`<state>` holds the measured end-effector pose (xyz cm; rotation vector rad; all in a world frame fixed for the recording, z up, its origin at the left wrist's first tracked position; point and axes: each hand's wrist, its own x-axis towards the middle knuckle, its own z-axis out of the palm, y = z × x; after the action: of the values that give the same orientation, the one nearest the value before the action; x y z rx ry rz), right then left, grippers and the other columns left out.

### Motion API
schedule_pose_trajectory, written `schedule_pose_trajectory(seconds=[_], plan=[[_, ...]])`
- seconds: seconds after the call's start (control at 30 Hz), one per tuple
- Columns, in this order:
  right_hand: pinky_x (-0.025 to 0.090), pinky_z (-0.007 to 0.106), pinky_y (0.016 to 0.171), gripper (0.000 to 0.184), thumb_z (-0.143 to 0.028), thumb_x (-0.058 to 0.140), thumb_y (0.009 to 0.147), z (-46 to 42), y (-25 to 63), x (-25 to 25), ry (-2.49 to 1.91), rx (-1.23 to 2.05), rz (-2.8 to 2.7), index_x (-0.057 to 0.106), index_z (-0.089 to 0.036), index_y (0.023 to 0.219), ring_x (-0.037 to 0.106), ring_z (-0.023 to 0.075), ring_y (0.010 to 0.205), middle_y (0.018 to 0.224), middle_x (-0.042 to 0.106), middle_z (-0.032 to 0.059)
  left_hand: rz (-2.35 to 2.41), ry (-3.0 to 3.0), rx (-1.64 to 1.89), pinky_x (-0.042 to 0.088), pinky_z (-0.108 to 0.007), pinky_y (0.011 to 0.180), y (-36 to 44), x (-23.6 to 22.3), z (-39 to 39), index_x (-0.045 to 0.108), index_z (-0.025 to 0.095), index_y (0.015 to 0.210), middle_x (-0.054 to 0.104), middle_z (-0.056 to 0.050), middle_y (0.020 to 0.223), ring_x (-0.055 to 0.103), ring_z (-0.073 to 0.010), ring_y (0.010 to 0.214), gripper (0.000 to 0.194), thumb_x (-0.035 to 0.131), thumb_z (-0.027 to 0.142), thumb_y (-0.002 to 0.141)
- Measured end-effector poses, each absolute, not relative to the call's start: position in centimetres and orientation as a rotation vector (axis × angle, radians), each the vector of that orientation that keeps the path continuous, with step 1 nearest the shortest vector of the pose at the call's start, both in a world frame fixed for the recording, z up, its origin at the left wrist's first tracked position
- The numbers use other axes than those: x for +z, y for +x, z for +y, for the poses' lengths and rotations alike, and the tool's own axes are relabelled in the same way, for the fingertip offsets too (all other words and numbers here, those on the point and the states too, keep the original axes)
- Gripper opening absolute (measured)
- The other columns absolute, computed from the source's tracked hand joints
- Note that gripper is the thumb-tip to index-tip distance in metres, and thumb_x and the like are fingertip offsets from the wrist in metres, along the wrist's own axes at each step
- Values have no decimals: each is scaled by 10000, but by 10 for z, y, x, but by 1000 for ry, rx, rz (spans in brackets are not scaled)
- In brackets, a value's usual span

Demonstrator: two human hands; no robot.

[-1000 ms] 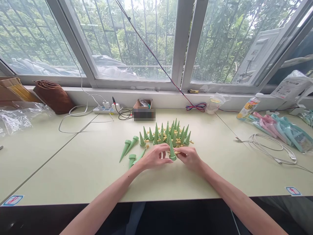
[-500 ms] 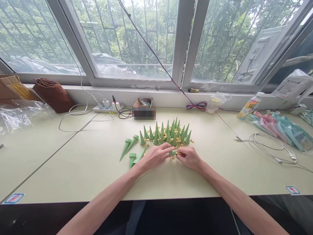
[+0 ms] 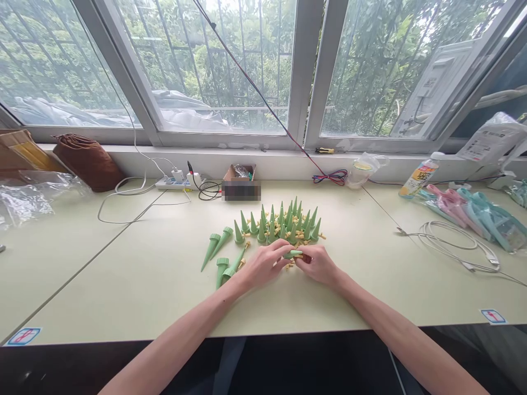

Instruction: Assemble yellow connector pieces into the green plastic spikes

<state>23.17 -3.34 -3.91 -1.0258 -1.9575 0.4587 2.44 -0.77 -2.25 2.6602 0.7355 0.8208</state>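
Note:
Between my two hands is a green plastic watering spike [image 3: 293, 254], held level with its pointed end toward the right. My left hand [image 3: 267, 260] is closed on it from the left. Fingers pinched, my right hand [image 3: 316, 262] grips a small yellow valve [image 3: 300, 255] against the spike; the fingers hide part of both. Just beyond stand several upright green spikes [image 3: 272, 231] in a cluster, with yellow valves among and beside them. Left of my left hand, loose green spikes [image 3: 222, 242] lie on the table, one near a yellow piece [image 3: 247, 245].
A power strip [image 3: 177, 182] with cables and a small open box [image 3: 242, 174] stand by the window sill. To the right lie a coiled white cable [image 3: 457, 244], a bottle [image 3: 422, 175] and pink and teal plastic tools [image 3: 473, 211]. A brown bag [image 3: 88, 162] sits at left.
The spike in my hands has turned a little, so its green tapered side shows more and less of the yellow valve shows. My hands stay in nearly the same place.

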Motion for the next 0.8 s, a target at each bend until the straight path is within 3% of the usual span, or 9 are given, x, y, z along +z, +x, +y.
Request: schedule_pose_trajectory(seconds=[0.1, 0.17, 0.3, 0.6, 0.8], plan=[[299, 223, 484, 189, -137, 518, 824, -34, 232, -37, -1026, 483, -1950, 508, -186, 642, 347, 90, 482, 531, 382, -60, 764, 2551, 872, 524, -266, 690, 26, -20, -7, 589, 204, 1176, 636, -89, 1153, 649, -145, 776, 216, 517, 209, 972], [332, 224, 497, 117, -167, 528, 876, -34, 232, -35, -1026, 516, -1943, 612, -175, 795, 385, 96, 496, 561, 443, -52, 785, 2469, 918, 526, -252, 655, 27, -18, -6, 596, 198, 1147, 630, -84, 1130, 630, -119, 716, 195, 525, 205, 966], [373, 232, 512, 166, -259, 528, 958, -34, 231, -32, -1032, 541, -1927, 656, -163, 1002, 434, 105, 508, 603, 528, -31, 802, 2352, 1000, 521, -221, 574, 28, -17, -4, 605, 189, 1090, 624, -72, 1084, 605, -93, 653, 154, 562, 218, 945], [450, 255, 567, 269, -342, 462, 1022, -30, 233, -38, -1021, 548, -1892, 669, -177, 974, 582, 144, 617, 798, 670, 50, 850, 2245, 1049, 523, -197, 537, 30, -21, -5, 617, 207, 1079, 627, -45, 1043, 615, -82, 631, 169, 609, 242, 914], [438, 260, 571, 289, -331, 456, 1026, -28, 234, -38, -1005, 465, -1883, 683, -180, 930, 571, 150, 615, 730, 639, 39, 928, 2135, 1032, 527, -225, 537, 31, -17, -7, 573, 209, 1169, 637, -64, 1086, 631, -106, 646, 328, 636, 379, 896]])
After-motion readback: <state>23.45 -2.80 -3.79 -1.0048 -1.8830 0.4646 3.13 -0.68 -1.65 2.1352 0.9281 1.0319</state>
